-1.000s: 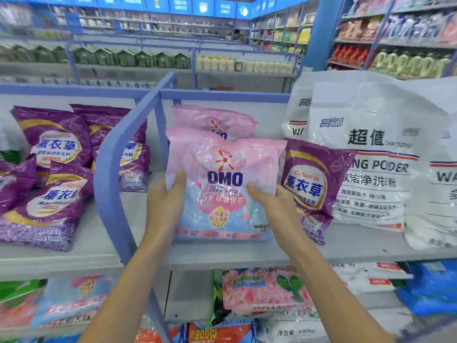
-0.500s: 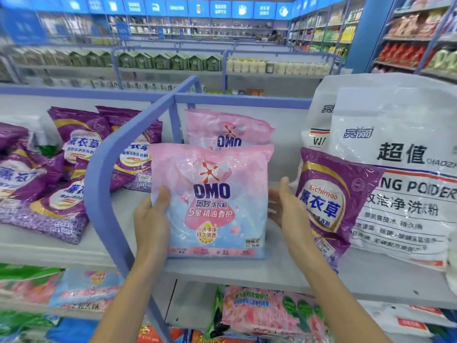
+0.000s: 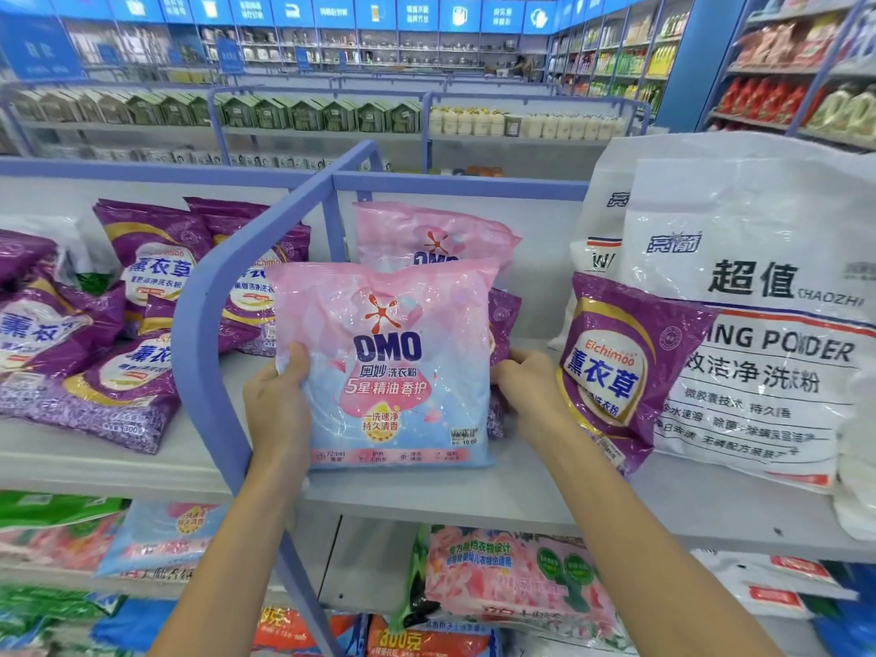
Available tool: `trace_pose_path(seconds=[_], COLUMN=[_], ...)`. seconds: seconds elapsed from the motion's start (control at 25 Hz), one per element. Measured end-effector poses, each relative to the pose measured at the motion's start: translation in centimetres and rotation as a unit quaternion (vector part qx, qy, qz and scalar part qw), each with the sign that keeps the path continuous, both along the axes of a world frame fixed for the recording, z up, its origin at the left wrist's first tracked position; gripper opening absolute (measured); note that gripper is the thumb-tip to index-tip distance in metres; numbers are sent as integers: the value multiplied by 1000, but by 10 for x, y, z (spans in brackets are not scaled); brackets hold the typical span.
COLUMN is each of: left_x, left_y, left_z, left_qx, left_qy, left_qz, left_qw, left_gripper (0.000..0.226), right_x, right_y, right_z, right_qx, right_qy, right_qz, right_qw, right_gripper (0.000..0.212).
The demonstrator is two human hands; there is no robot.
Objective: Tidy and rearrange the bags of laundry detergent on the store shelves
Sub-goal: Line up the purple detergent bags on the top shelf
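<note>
A pink and blue OMO detergent bag stands upright near the front of the grey shelf. My left hand grips its left edge, thumb on the front. My right hand is at the bag's right edge, its fingers curled round a purple bag that is mostly hidden behind the OMO bag. A second OMO bag stands further back. Another purple Eichimoo bag leans to the right of my right hand.
A blue divider rail curves down just left of my left hand. Beyond it lie several purple bags. Large white washing powder bags fill the right side. The lower shelf holds a pink flowered bag and others.
The OMO bag has come forward and left toward the divider. My right hand let go of its front, moved off it, then reached behind its right edge to the purple bag.
</note>
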State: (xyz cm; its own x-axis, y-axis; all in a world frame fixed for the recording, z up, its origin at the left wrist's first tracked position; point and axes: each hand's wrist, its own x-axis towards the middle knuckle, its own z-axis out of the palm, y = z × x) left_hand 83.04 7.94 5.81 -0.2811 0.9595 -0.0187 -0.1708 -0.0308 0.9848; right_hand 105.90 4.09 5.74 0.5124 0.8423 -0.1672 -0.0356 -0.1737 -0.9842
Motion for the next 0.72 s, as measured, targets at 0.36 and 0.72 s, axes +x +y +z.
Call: trace_pose_path(seconds=[0.36, 0.72], left_x=[2, 52], left_y=[1, 66], left_z=[2, 12], left_qx=[-11, -8], left_qy=[-3, -42], left_qz=[-4, -18], left_qw=[1000, 999], left_gripper=[31, 30], right_x=[11, 21], right_y=[-56, -101], right_z=[26, 34], right_qx=[201, 285], right_qy=[-62, -74], right_qz=[-77, -224], right_qw=[975, 929], right_gripper=[45, 52])
